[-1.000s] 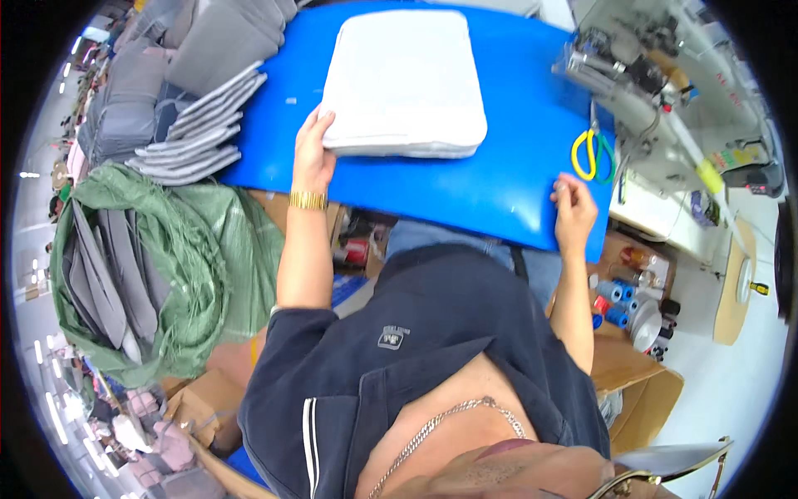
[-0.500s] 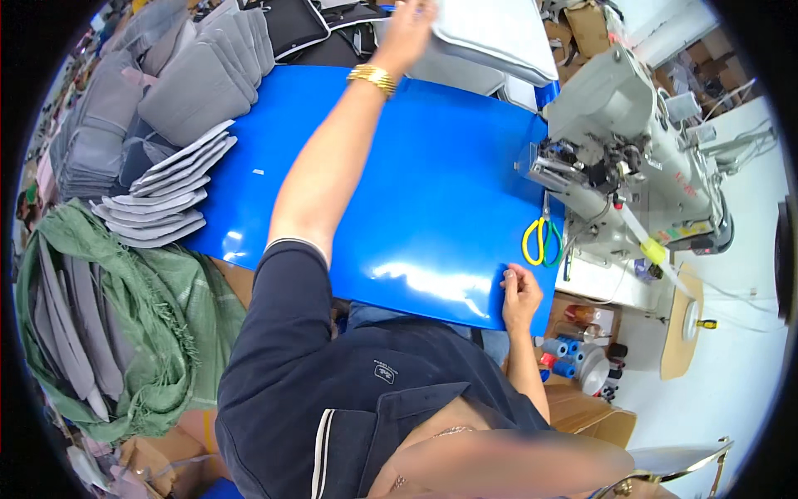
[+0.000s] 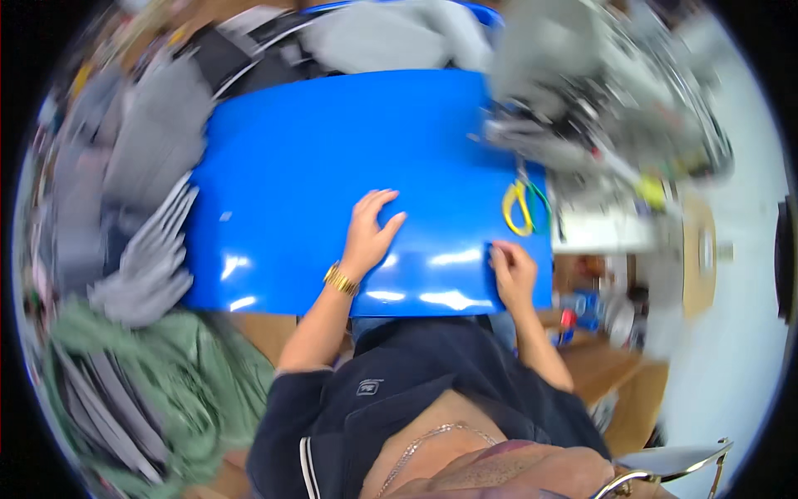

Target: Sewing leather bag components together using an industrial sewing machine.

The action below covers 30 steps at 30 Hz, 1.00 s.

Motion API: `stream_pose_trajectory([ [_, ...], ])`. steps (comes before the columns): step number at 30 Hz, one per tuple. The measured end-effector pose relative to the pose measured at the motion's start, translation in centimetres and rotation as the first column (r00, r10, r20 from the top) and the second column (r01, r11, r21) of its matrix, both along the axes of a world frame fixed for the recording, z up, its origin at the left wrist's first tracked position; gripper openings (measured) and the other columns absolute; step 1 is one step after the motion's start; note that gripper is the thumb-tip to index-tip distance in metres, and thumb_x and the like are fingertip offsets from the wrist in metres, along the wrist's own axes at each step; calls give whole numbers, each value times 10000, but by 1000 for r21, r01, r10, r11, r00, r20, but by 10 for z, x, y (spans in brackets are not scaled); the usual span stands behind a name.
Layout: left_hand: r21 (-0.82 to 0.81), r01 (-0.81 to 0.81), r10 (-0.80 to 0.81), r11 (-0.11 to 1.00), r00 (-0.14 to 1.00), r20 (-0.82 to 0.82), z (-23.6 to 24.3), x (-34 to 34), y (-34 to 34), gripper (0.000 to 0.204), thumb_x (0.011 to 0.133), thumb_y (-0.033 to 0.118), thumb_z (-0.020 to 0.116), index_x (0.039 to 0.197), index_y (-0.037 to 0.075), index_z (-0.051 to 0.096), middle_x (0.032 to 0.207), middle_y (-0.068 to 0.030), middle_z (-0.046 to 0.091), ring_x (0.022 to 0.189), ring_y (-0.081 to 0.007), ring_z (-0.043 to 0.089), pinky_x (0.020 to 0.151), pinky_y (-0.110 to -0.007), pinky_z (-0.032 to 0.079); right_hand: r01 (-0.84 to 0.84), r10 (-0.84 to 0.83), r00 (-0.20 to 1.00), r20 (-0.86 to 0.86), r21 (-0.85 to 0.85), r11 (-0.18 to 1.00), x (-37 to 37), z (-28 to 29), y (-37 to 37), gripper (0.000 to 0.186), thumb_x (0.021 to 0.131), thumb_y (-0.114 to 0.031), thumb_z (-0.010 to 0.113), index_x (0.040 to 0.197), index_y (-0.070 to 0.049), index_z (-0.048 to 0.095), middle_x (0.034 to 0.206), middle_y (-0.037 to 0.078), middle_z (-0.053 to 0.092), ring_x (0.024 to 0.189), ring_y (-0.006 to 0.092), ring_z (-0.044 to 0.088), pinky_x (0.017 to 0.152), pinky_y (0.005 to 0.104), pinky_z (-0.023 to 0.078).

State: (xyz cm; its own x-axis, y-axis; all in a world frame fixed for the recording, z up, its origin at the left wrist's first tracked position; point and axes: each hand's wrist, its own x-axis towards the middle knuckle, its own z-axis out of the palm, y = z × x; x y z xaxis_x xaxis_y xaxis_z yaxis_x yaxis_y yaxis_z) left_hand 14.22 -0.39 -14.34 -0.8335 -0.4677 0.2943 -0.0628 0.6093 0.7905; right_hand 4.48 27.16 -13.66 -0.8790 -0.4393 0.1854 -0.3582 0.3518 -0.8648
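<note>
My left hand (image 3: 371, 234), with a gold watch or bracelet (image 3: 342, 280) at the wrist, is over the near middle of the blue work surface (image 3: 332, 141). Its fingers stretch forward, the thumb stands apart, and nothing is in it. Near the right front edge, my right hand (image 3: 516, 273) is closed, with thumb and curled fingers close together; whatever they may hold cannot be made out. Just beyond it lies a pair of scissors (image 3: 517, 209) with one yellow and one green handle, blades pointing away.
A sewing machine (image 3: 573, 100), blurred, stands at the right. Grey padded fabric pieces (image 3: 150, 266) are stacked on the left, above a green woven sack (image 3: 199, 358). Light grey padded pieces (image 3: 374, 37) lie along the far edge beside black ones (image 3: 274, 71).
My left hand has come back from the pale padded pieces at the far edge to the near middle of the surface. My right hand stays by the scissors. The whole view has shifted.
</note>
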Motion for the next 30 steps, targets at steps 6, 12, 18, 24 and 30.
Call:
stream_pose_trajectory([
  [6,-395,134,-125,909,991,48,-16,-6,37,451,846,264,697,1230,53,592,1333,-204,534,1306,-399,413,1110,-480,293,59,-63,996,-63,-66,996,-5,-5,15,223,841,-155,680,1029,-37,662,836,128,681,735,230,665,677,330,528],
  [12,-371,128,-104,920,991,84,-22,-3,47,443,906,260,655,1273,24,576,1381,-200,506,1330,-381,396,1111,-467,296,190,-169,981,90,-317,929,24,13,66,220,887,-124,657,1078,-15,651,846,63,676,734,106,624,654,254,508],
  [18,-52,-14,14,999,1000,-9,-27,0,47,324,940,171,626,1192,-33,611,1139,-149,648,1037,-231,609,917,-339,482,457,-396,882,256,-262,850,79,46,191,173,923,-82,613,1065,-1,670,897,53,689,787,99,650,691,247,539],
  [24,10,-26,26,1000,999,-39,-27,2,47,275,960,153,590,1136,-55,629,1097,-161,667,975,-228,645,870,-333,518,697,-698,716,19,-72,713,115,109,380,239,957,-219,584,1102,-55,679,887,21,690,743,70,618,658,220,498],
  [30,-57,-6,9,998,999,46,-26,4,47,272,964,149,585,1136,-59,623,1097,-156,662,991,-224,633,875,-326,509,651,-820,417,393,500,571,92,39,526,304,927,-364,600,1024,-86,670,865,2,672,769,97,634,665,265,525],
])
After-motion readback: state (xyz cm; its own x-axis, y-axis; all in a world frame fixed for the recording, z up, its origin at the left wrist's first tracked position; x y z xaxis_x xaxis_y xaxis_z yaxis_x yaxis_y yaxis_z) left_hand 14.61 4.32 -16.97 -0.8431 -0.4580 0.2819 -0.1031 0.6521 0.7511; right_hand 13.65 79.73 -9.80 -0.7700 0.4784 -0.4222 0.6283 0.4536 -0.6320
